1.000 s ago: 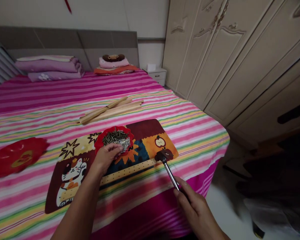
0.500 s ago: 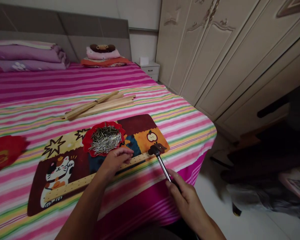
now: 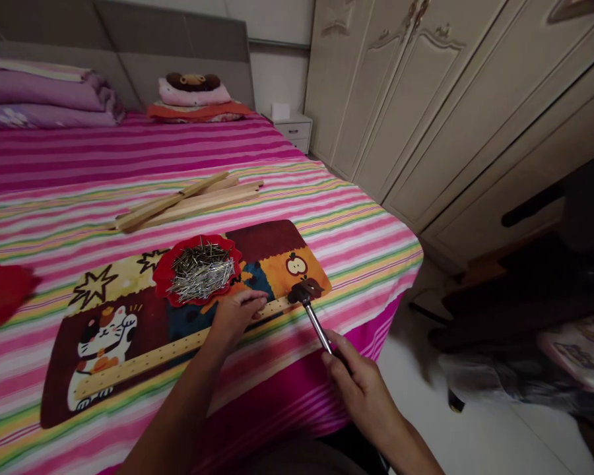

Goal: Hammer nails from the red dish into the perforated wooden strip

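My right hand [image 3: 352, 377] is closed round the dark grip of a hammer [image 3: 317, 323] with a shiny metal shaft. The hammer's dark head is at the right end of a pale wooden strip [image 3: 148, 359] dotted with small dark marks in rows. My left hand [image 3: 238, 313] lies across the strip left of the hammer head, its fingers closed on the wood; whether a nail is between them I cannot tell. Just beyond that hand, a red scalloped dish [image 3: 161, 280] holds many loose nails [image 3: 202, 270], some silver and some darker. Strip and dish rest on a patterned mat [image 3: 262, 237].
Several wooden strips [image 3: 193, 201] lie in a loose pile farther back on the striped bed cover [image 3: 336, 227]. A red object [image 3: 2, 293] is at the left edge. Folded bedding [image 3: 44, 99] sits near the headboard. The bed's edge drops to the floor at right, facing wardrobe doors [image 3: 410, 99].
The view has shifted slightly, so the scene sits a little farther left and higher. Both hands keep nearly the same places, with the hammer head still at the strip's right end.
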Demonstrator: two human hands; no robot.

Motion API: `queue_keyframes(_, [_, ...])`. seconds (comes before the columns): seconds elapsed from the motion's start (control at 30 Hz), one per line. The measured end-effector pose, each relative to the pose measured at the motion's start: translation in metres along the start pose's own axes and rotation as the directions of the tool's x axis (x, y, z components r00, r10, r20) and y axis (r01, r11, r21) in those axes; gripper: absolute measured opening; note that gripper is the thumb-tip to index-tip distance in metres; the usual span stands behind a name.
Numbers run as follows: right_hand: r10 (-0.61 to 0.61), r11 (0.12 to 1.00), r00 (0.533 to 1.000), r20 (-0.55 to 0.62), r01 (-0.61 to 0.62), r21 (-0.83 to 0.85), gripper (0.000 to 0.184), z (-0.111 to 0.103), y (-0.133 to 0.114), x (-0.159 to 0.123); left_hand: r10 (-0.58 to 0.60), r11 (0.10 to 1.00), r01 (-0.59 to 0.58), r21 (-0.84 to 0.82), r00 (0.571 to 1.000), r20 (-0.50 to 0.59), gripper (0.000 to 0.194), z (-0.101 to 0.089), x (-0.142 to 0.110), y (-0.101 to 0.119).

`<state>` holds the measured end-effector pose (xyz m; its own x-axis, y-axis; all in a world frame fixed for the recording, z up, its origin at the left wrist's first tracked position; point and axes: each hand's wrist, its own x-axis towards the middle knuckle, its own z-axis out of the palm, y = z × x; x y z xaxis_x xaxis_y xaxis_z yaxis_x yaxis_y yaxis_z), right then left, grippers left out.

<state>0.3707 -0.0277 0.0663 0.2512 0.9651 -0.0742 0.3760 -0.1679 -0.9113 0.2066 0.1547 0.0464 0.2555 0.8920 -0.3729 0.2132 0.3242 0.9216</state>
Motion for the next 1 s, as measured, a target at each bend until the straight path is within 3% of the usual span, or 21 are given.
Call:
queue_keyframes(0.5, [-0.019, 1.0, 1.0, -0.022, 0.019, -0.004, 0.039, 0.003, 0.005, -0.001, 0.041, 0.999, -0.041, -0.008, 0.999, -0.021, 0.026, 0.007, 0.005, -0.007])
queue_keyframes(0.67, [-0.034, 0.999, 0.999, -0.014, 0.034, 0.004, 0.038, 0.003, 0.003, 0.001, 0.139, 0.977, -0.138, 0.16, 0.99, 0.007, 0.024, 0.006, 0.008, -0.013])
queue_keyframes(0.83, [-0.047, 0.999, 0.998, 0.036, 0.047, 0.007, 0.038, 0.006, -0.005, 0.005, 0.362, 0.841, -0.336, 0.424, 0.932, 0.02, 0.015, 0.005, 0.006, -0.015])
queue_keyframes(1.0, [-0.11, 0.994, 0.991, 0.07, 0.112, -0.021, 0.036, 0.008, -0.022, 0.014, 0.414, 0.773, -0.381, 0.507, 0.909, 0.053, 0.015, 0.005, 0.006, -0.015])
